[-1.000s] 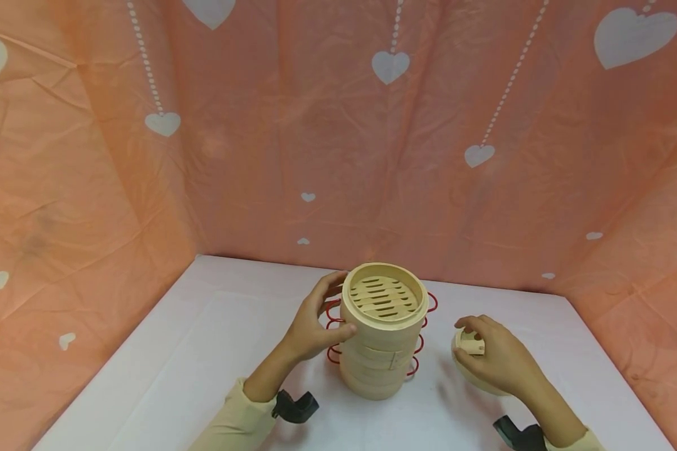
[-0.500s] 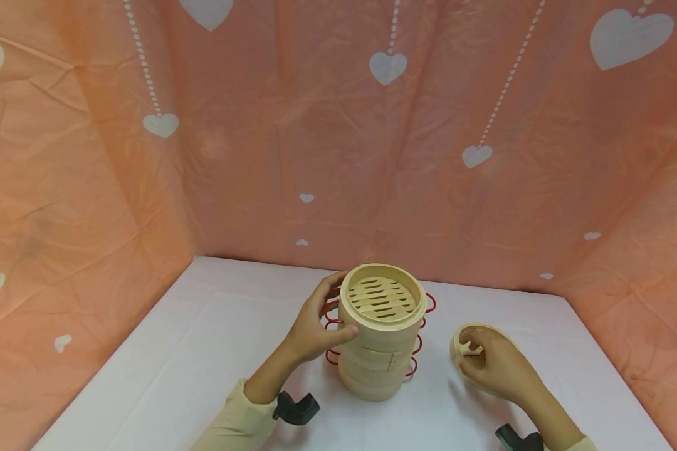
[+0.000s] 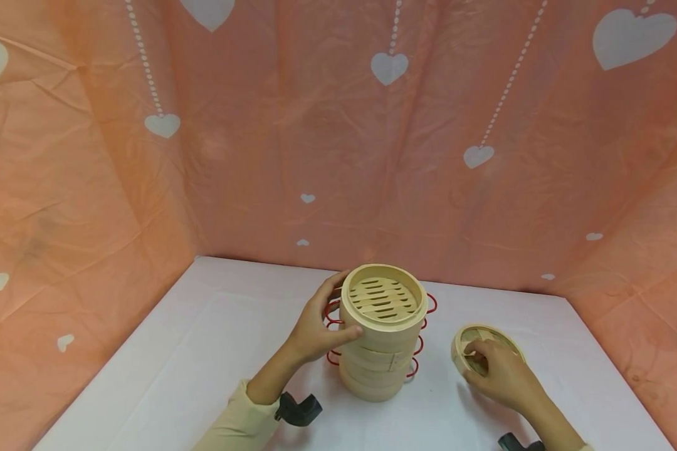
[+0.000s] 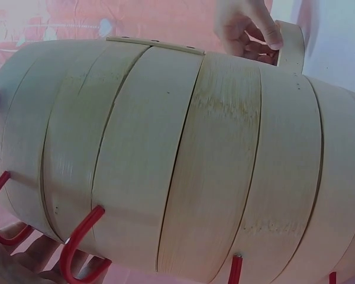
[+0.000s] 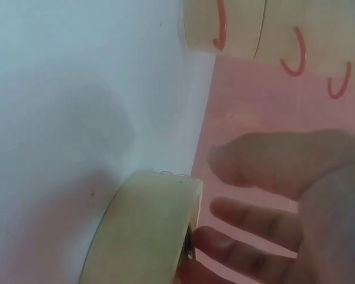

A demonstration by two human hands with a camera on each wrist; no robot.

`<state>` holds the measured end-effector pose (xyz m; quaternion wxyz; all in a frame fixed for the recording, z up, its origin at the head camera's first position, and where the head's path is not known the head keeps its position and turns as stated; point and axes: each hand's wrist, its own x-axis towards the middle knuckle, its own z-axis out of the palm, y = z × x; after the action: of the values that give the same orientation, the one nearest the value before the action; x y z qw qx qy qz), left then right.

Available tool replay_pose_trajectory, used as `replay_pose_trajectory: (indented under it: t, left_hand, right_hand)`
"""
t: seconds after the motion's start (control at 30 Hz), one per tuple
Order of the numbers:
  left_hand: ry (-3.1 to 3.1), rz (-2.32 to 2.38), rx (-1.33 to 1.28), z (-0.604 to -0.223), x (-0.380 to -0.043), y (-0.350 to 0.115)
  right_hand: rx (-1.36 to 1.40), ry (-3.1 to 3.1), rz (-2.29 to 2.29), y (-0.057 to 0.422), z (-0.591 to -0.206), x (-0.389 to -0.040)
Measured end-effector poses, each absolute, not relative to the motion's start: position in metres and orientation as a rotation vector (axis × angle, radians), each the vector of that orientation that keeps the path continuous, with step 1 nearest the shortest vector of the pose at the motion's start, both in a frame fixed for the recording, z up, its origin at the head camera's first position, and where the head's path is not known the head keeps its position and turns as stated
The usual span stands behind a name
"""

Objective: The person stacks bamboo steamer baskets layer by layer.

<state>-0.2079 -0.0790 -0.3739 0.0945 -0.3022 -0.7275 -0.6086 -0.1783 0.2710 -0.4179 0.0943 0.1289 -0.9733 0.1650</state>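
A tall stack of bamboo steamer baskets stands upright on the table, with a slatted basket floor showing on top and red loop handles at the sides. My left hand grips the stack near its top, thumb across the front and fingers round the far left side. To the right sits a low, round bamboo steamer lid, apart from the stack. My right hand is over the lid, fingertips dipping inside its rim. In the right wrist view the thumb stands apart from the fingers, clear of the lid.
White table surface lies under both things. An orange cloth printed with hearts encloses the back and sides. Black camera mounts stick out at the wrists.
Over the last second my right hand has shifted slightly down and right, and more of the lid's rim and inside shows. My left hand and the stack have stayed put.
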Motion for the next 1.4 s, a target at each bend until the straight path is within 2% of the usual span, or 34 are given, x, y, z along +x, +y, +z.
replay_pose_trajectory:
  t: [0.47,1.4]
  left_hand:
    - [-2.177,-1.801,-0.886,-0.374,-0.208,-0.079]
    - [-2.187,-1.803,-0.856,-0.374,-0.207,-0.077]
  right_hand:
    - [0.257,-2.943,0.458,0.28,-0.418,-0.173]
    - [0.284,-2.992,0.441,0.277,-0.421,-0.168]
